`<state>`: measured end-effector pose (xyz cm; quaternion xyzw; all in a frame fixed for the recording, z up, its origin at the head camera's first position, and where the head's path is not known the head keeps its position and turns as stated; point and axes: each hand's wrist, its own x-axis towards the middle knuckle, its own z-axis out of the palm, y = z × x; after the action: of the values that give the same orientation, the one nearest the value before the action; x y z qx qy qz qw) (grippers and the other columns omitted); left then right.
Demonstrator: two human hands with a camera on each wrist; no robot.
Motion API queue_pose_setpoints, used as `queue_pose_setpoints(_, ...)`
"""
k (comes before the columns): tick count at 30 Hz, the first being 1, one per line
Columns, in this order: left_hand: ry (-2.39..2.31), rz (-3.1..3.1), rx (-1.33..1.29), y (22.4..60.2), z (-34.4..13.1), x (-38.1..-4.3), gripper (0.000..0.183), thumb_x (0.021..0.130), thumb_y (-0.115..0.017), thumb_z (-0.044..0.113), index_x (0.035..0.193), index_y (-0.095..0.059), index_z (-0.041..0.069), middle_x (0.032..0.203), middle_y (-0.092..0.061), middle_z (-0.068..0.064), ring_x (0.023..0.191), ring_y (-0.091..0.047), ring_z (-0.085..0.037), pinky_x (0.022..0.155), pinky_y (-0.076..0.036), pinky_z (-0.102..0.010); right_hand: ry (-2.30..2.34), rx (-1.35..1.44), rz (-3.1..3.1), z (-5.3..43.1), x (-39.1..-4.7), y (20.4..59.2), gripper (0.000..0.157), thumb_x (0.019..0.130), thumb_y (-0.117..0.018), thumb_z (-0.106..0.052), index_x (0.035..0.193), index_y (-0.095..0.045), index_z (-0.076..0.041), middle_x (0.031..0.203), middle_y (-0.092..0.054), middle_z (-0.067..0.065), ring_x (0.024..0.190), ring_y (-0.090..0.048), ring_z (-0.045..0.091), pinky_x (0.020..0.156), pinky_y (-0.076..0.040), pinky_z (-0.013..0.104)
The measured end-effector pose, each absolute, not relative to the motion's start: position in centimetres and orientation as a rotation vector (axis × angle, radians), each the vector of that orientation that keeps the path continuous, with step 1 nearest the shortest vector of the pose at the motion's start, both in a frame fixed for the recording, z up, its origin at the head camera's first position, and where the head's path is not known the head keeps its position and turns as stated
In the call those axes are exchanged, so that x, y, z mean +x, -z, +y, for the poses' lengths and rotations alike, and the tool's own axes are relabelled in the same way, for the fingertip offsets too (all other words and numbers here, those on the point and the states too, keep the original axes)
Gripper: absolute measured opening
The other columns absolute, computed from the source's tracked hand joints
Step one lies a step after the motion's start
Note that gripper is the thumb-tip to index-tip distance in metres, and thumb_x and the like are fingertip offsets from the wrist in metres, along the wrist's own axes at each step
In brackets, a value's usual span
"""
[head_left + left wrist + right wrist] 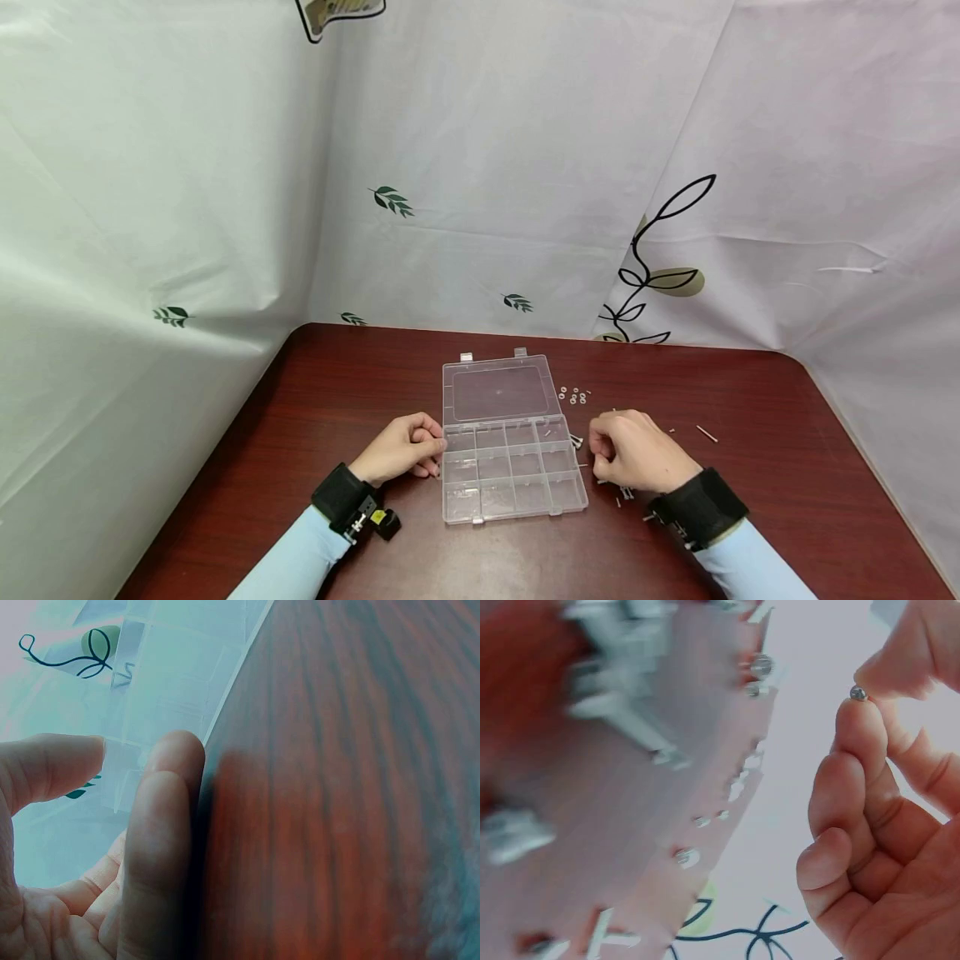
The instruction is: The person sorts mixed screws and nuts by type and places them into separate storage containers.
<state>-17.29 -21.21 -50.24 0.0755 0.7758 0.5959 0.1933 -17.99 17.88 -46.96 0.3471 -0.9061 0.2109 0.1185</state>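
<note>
Right hand (637,454) pinches a small screw (859,693) just beside the compartment box (510,467), whose left edge the left hand (401,450) touches with curled fingers

Dark red wooden table (750,417) bears an open clear compartment box (510,467), loose washers (573,396) and scattered screws (705,433)

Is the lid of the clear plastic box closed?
No, the clear box lies open on the table, its lid folded back flat behind the compartments.
</note>
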Motion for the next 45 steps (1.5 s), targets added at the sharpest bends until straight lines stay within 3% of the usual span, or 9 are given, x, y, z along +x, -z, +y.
queue_pose_setpoints(14,-1.647,2.187,0.226,50.6,-21.0,-17.4,0.032,0.092,-0.068,0.021,0.108,-0.054,-0.003,0.075,-0.066,-0.011,0.063,-0.068,-0.023,0.056,-0.057,-0.033,-0.662,1.065,-2.590,14.1,-20.1,45.0,0.023,0.063,-0.067,-0.010,0.068,-0.053,-0.027,0.064,-0.048,-0.013,0.059,-0.042,0.000,0.053,-0.039,0.021)
queue_pose_setpoints(17,-1.642,2.190,0.232,50.5,-20.9,-17.5,0.032,0.092,-0.068,0.022,0.108,-0.055,-0.002,0.076,-0.066,-0.011,0.064,-0.068,-0.024,0.057,-0.057,-0.033,-0.636,1.075,-2.607,13.9,-20.2,45.0,0.016,0.069,-0.073,-0.016,0.081,-0.065,-0.021,0.076,-0.055,-0.010,0.066,-0.046,0.003,0.060,-0.044,0.023)
queue_pose_setpoints(21,-1.638,2.193,0.239,50.5,-20.8,-17.5,0.032,0.091,-0.068,0.022,0.108,-0.055,-0.002,0.076,-0.066,-0.012,0.064,-0.068,-0.025,0.056,-0.056,-0.033,-0.610,1.050,-2.641,14.4,-19.9,45.0,0.034,0.075,-0.077,-0.023,0.107,-0.071,-0.013,0.096,-0.058,-0.008,0.081,-0.053,0.008,0.073,-0.048,0.027)
queue_pose_setpoints(23,-1.636,2.195,0.239,50.4,-20.8,-17.5,0.032,0.091,-0.068,0.022,0.108,-0.055,-0.002,0.076,-0.066,-0.012,0.064,-0.068,-0.024,0.056,-0.057,-0.033,-0.615,1.023,-2.643,14.8,-19.7,44.9,0.035,0.077,-0.075,-0.021,0.111,-0.070,-0.012,0.100,-0.059,-0.007,0.087,-0.056,0.010,0.075,-0.049,0.029)
queue_pose_setpoints(29,-1.638,2.193,0.237,50.3,-20.9,-17.4,0.032,0.091,-0.068,0.022,0.108,-0.055,-0.002,0.076,-0.066,-0.011,0.063,-0.068,-0.023,0.057,-0.057,-0.034,-0.599,0.983,-2.635,16.7,-18.9,45.0,0.028,0.080,-0.073,-0.017,0.107,-0.071,-0.014,0.100,-0.062,-0.006,0.091,-0.057,0.009,0.077,-0.050,0.031)
queue_pose_setpoints(39,-1.664,2.181,0.216,50.1,-21.2,-17.3,0.033,0.091,-0.069,0.021,0.108,-0.055,-0.003,0.076,-0.066,-0.013,0.063,-0.068,-0.023,0.056,-0.056,-0.032,-0.515,0.958,-2.701,19.8,-17.0,46.4,0.016,0.078,-0.075,-0.018,0.092,-0.068,-0.023,0.091,-0.055,-0.015,0.093,-0.060,0.009,0.080,-0.053,0.031)
queue_pose_setpoints(45,-1.673,2.175,0.210,50.2,-21.2,-17.2,0.034,0.090,-0.069,0.020,0.108,-0.054,-0.004,0.078,-0.066,-0.015,0.064,-0.068,-0.024,0.056,-0.056,-0.032,-0.498,1.018,-2.697,20.7,-15.8,47.2,0.020,0.074,-0.076,-0.014,0.082,-0.064,-0.027,0.083,-0.051,-0.017,0.081,-0.054,0.004,0.070,-0.050,0.027)
